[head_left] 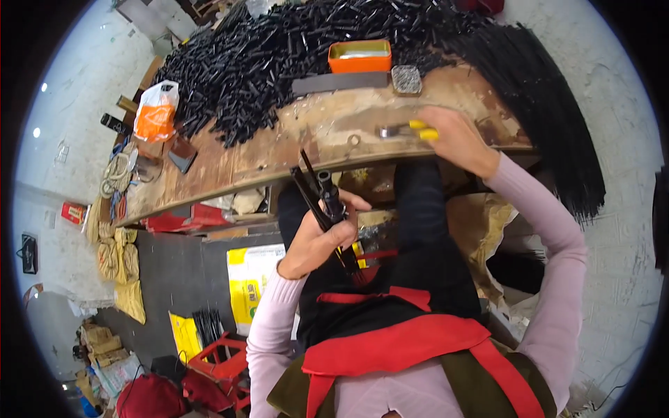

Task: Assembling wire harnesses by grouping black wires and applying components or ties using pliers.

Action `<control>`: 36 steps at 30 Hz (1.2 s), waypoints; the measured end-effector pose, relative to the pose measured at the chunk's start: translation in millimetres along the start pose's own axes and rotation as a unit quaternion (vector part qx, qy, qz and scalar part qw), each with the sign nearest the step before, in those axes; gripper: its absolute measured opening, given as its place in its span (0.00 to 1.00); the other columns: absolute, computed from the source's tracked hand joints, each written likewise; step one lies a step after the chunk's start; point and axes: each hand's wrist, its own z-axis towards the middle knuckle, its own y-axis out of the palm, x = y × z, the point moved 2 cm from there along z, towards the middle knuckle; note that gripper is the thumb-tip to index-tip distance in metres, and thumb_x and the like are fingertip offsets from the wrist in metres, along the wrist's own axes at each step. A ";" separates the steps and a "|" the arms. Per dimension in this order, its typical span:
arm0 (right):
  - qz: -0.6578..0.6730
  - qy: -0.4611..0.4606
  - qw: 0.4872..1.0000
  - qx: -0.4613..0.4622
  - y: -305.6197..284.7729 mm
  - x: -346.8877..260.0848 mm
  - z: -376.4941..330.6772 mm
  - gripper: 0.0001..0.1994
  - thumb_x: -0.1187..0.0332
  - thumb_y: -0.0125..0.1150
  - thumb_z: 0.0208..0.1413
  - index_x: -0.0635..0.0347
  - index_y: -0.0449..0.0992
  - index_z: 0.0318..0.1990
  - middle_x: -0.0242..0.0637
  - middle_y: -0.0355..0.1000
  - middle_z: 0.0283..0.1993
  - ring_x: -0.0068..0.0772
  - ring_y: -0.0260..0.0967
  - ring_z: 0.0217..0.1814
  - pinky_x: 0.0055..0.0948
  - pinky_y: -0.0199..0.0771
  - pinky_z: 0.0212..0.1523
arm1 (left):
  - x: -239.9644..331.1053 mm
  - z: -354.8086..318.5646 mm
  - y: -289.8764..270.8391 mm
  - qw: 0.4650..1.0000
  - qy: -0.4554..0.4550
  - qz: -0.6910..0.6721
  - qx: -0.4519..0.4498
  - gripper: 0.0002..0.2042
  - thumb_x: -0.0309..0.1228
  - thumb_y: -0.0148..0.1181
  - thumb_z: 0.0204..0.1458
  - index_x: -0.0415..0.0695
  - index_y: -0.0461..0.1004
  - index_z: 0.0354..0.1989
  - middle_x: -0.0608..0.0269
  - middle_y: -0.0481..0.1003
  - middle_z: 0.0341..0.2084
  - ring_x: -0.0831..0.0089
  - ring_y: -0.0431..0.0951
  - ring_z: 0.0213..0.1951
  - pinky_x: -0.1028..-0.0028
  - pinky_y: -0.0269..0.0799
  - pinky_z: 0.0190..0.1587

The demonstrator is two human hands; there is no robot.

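My left hand (322, 237) is closed around a bundle of thin black rods and a short black tube (330, 197), held just below the front edge of the worn wooden workbench (293, 143). My right hand (453, 139) rests on the bench top, fingers with yellow tips pinching a small metal tool (391, 130) that lies flat on the wood. A large heap of short black tubes (265, 56) covers the far side of the bench. A long sheaf of thin black rods (550, 104) hangs over the bench's right end.
An orange tin (359, 57) and a small metal tin (406, 79) stand behind a grey bar (339, 83). An orange-and-white plastic bag (156, 111) lies at the bench's left. Sacks, yellow bags and a red stool (223, 359) crowd the floor on the left.
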 end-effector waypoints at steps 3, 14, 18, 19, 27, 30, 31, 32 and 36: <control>-0.058 0.053 0.997 0.022 -4.8 46.8 42.0 0.10 0.73 0.60 0.49 0.64 0.75 0.41 0.48 0.74 0.36 0.51 0.73 0.41 0.43 0.72 0.41 | 2.2 2.2 3.7 1.000 0.000 -0.014 -0.002 0.20 0.38 0.59 0.59 0.34 0.66 0.50 0.70 0.65 0.22 0.82 0.64 0.25 0.80 0.60 0.29; -0.215 0.142 0.961 -0.101 12.1 97.4 101.1 0.11 0.62 0.61 0.51 0.57 0.78 0.38 0.46 0.76 0.35 0.51 0.74 0.41 0.45 0.73 0.40 | 5.7 -1.9 4.7 0.997 -0.035 0.013 0.062 0.13 0.32 0.58 0.59 0.35 0.67 0.46 0.69 0.66 0.22 0.82 0.65 0.25 0.81 0.62 0.30; -0.126 0.129 0.983 -0.036 2.4 102.7 96.3 0.14 0.59 0.62 0.50 0.57 0.78 0.40 0.47 0.76 0.32 0.51 0.74 0.38 0.42 0.71 0.39 | 30.1 -6.0 22.1 0.994 -0.031 0.033 0.095 0.12 0.30 0.57 0.58 0.35 0.68 0.45 0.69 0.66 0.22 0.83 0.65 0.25 0.81 0.62 0.29; -0.126 0.129 0.983 -0.037 3.8 105.2 97.3 0.14 0.59 0.62 0.50 0.57 0.78 0.40 0.47 0.76 0.32 0.51 0.74 0.38 0.42 0.71 0.39 | 36.6 -9.1 27.1 0.993 -0.015 0.038 0.110 0.12 0.29 0.57 0.59 0.35 0.68 0.45 0.70 0.66 0.22 0.83 0.65 0.25 0.81 0.62 0.28; 0.144 0.232 0.961 0.034 1.0 57.2 73.0 0.11 0.62 0.63 0.54 0.61 0.78 0.36 0.33 0.74 0.25 0.25 0.71 0.24 0.27 0.70 0.28 | 2.7 -17.5 26.3 0.986 -0.020 0.010 0.165 0.11 0.32 0.58 0.60 0.38 0.68 0.43 0.71 0.65 0.21 0.84 0.63 0.22 0.81 0.60 0.25; 0.380 0.203 0.902 0.016 -5.0 -23.5 35.1 0.10 0.66 0.62 0.57 0.66 0.77 0.39 0.31 0.74 0.28 0.19 0.70 0.26 0.19 0.67 0.27 | 27.7 -23.4 29.2 0.982 0.004 0.036 0.185 0.11 0.32 0.58 0.60 0.38 0.69 0.42 0.72 0.65 0.20 0.84 0.63 0.22 0.81 0.60 0.25; 0.386 0.206 0.899 0.011 -7.8 -46.1 22.4 0.10 0.66 0.62 0.57 0.66 0.77 0.39 0.31 0.74 0.28 0.19 0.70 0.26 0.19 0.67 0.27 | 37.9 -22.4 35.0 0.982 0.033 0.008 0.184 0.10 0.31 0.58 0.59 0.37 0.69 0.41 0.73 0.65 0.19 0.84 0.62 0.21 0.81 0.59 0.24; 0.416 0.197 0.888 -0.004 -9.3 -68.8 10.1 0.10 0.68 0.61 0.57 0.68 0.76 0.39 0.33 0.74 0.29 0.20 0.71 0.26 0.20 0.67 0.28 | 38.3 -22.5 36.9 0.982 0.035 0.030 0.182 0.08 0.30 0.58 0.59 0.38 0.70 0.40 0.73 0.65 0.19 0.85 0.62 0.21 0.81 0.58 0.24; 0.492 0.211 0.843 -0.049 -2.8 -133.3 -26.7 0.07 0.73 0.61 0.58 0.69 0.74 0.40 0.39 0.76 0.34 0.23 0.73 0.29 0.20 0.69 0.30 | 9.1 -25.1 38.4 0.978 0.009 0.096 0.183 0.07 0.30 0.58 0.59 0.39 0.71 0.39 0.75 0.66 0.21 0.86 0.63 0.23 0.82 0.58 0.25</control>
